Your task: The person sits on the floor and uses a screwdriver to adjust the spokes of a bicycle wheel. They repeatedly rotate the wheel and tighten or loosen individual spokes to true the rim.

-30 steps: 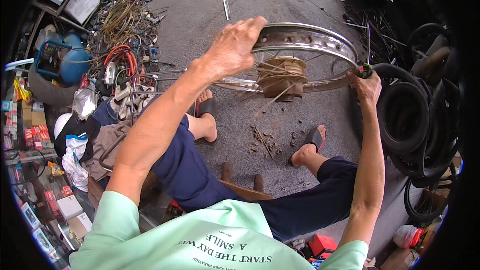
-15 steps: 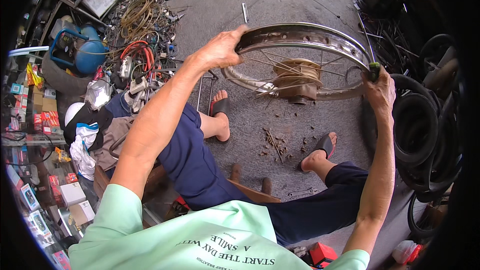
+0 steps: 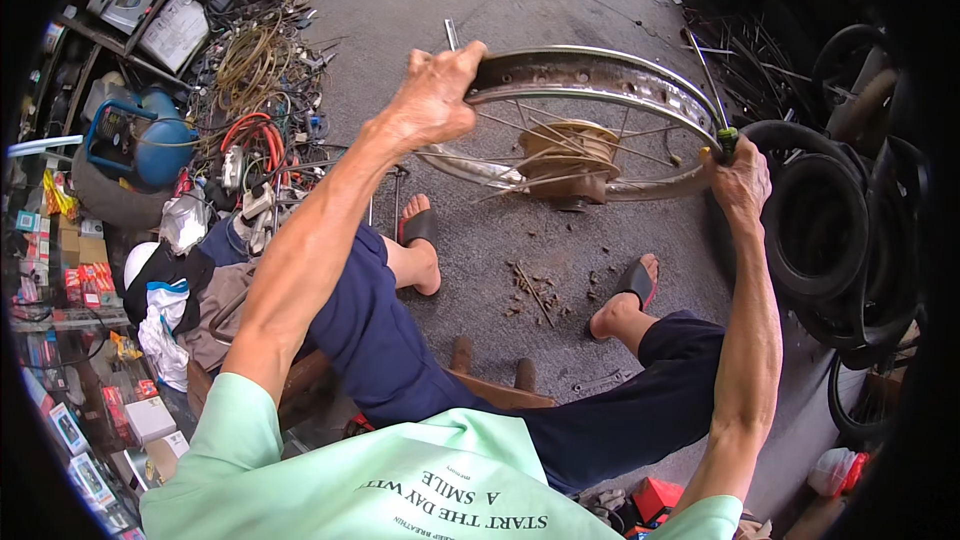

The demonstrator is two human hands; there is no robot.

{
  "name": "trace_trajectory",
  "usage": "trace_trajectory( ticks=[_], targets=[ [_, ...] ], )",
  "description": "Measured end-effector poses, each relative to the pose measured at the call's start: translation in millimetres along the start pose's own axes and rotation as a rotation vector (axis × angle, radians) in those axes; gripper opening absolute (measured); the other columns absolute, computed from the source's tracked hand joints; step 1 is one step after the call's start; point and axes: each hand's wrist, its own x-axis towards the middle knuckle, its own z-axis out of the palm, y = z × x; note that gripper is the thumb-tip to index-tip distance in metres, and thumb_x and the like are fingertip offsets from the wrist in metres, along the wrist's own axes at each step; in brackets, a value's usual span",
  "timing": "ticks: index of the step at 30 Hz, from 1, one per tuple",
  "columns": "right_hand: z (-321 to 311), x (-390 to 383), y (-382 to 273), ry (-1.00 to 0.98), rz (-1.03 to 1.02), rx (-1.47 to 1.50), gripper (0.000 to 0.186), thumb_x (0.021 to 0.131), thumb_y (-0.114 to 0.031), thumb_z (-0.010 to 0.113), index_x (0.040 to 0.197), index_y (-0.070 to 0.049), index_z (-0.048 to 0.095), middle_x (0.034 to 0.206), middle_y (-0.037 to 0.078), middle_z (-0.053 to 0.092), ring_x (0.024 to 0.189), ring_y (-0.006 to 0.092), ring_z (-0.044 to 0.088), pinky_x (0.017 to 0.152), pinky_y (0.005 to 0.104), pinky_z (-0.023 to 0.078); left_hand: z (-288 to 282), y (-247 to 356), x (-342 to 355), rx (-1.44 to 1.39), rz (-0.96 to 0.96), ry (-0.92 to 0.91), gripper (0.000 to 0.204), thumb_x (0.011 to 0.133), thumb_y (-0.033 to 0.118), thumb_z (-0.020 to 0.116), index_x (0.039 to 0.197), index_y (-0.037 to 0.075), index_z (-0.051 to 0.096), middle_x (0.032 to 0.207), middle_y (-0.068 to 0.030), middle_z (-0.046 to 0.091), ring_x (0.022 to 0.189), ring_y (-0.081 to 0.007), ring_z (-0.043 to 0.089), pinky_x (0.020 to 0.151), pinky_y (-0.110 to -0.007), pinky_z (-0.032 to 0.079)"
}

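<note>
A spoked wheel, its metal rim bare of any tyre, is held up in front of me over the floor. Spokes run to a rusty brown hub, and some stick out loosely on the left. My left hand is closed round the rim's left side, fingertips hidden behind it. At the right side of the rim, my right hand grips a screwdriver by its green and black handle, its long shaft pointing up and away. Whether that hand also clasps the rim is hard to see.
Small brown metal pieces and a thin rod lie on the floor between my feet. Black tyres are piled at the right. Cables, a blue tank and small boxes crowd the left. A wrench lies near the wooden stool.
The whole view has shifted a little, so most things sit further left. My left hand's knuckles stand higher on the rim. Both hands keep their hold.
</note>
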Motion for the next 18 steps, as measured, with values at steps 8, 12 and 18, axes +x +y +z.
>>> trace_trajectory(
  ticks=[8, 12, 18],
  targets=[
    [24, 7, -25, -0.127, 0.039, 0.169, 0.026, 0.076, -0.022, 0.074, 0.094, -0.004, 0.069, 0.087, 0.021, 0.071, 0.088, 0.0396, 0.069, 0.077, 0.0471, 0.052, -1, -17, -16, -0.084, -0.01, 0.066, 0.038, 0.072, -0.003, 0.062, 0.108, 0.002, 0.051, 0.092, -0.0181, 0.065, 0.09, -0.0339, 0.066, 0.085, -0.048, 0.049],
    [20, 9, -41, -0.197, -0.053, 0.102, 0.028, 0.075, -0.023, 0.075, 0.094, -0.003, 0.069, 0.086, 0.021, 0.071, 0.089, 0.0389, 0.069, 0.077, 0.0471, 0.052, 0, -31, -24, -0.134, 0.015, 0.114, 0.039, 0.077, 0.001, 0.073, 0.11, 0.004, 0.051, 0.098, -0.0175, 0.065, 0.093, -0.0376, 0.067, 0.079, -0.045, 0.053],
    [23, 8, -42, -0.166, -0.06, 0.065, 0.026, 0.074, -0.023, 0.076, 0.091, -0.004, 0.07, 0.086, 0.019, 0.071, 0.088, 0.0375, 0.069, 0.077, 0.0462, 0.052, 3, -33, -31, -0.18, 0.043, 0.156, 0.044, 0.081, 0.012, 0.077, 0.116, 0.002, 0.051, 0.104, -0.017, 0.063, 0.1, -0.038, 0.064, 0.083, -0.046, 0.051]
  ],
)
